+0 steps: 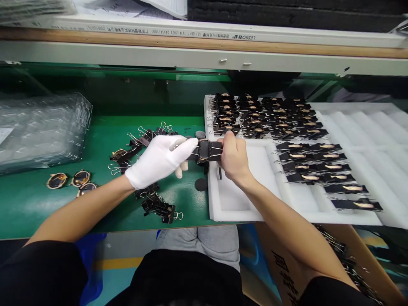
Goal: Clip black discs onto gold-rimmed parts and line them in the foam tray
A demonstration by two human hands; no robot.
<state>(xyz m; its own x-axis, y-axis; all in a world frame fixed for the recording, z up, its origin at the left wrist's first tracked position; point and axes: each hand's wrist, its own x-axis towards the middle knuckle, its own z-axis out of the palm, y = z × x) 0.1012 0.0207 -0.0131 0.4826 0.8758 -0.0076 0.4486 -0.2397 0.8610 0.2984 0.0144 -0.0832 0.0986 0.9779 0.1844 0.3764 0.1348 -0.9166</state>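
My left hand (161, 159), in a white glove, pinches the left side of a watch head (203, 151) with a dark face. My bare right hand (235, 155) is closed around the right end of it, where a black binder clip (216, 151) with wire handles sits. The watch is held level above the edge between the green table and a white foam tray (236, 197). Beneath my left hand lies a pile of black binder clips (157, 206). A black disc (201, 184) rests on the table below the watch. My left fingers partly hide the watch's left side.
Rows of clipped watch heads (251, 114) fill part of the foam trays. Several gold-rimmed watch heads (57, 180) lie on the green table (105, 212) at left. Stacked transparent plastic trays (41, 131) stand behind them. A cardboard box (277, 259) with clips is below right.
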